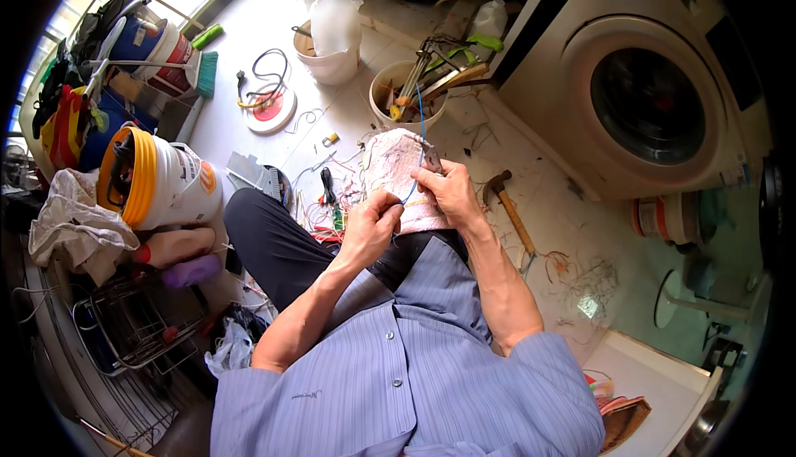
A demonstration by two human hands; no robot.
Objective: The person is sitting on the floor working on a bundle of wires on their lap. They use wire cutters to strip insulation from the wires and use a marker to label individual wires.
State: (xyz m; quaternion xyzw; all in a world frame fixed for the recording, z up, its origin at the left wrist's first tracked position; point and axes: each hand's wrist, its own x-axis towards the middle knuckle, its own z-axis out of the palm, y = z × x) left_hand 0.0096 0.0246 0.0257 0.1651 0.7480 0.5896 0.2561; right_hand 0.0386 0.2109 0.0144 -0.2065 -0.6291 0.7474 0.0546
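Note:
A thin blue wire (422,122) runs between my two hands, and one length of it rises toward the bucket of tools. My left hand (371,223) is closed in a pinch on the wire's lower part. Higher up and to the right, my right hand (448,193) pinches the same wire between thumb and fingers. Both hands are over a pale pink cloth (390,159) spread in front of my lap. Something dark and narrow lies at the cloth's upper right edge beside my right hand; I cannot make out its kind.
A hammer (511,212) lies on the floor at the right, near wire scraps (593,283). Ahead stand a tool bucket (382,92) and a white bucket (330,66). A washing machine (547,92) is at the far right. Left are a white-and-yellow bucket (178,182) and a wire rack (137,324).

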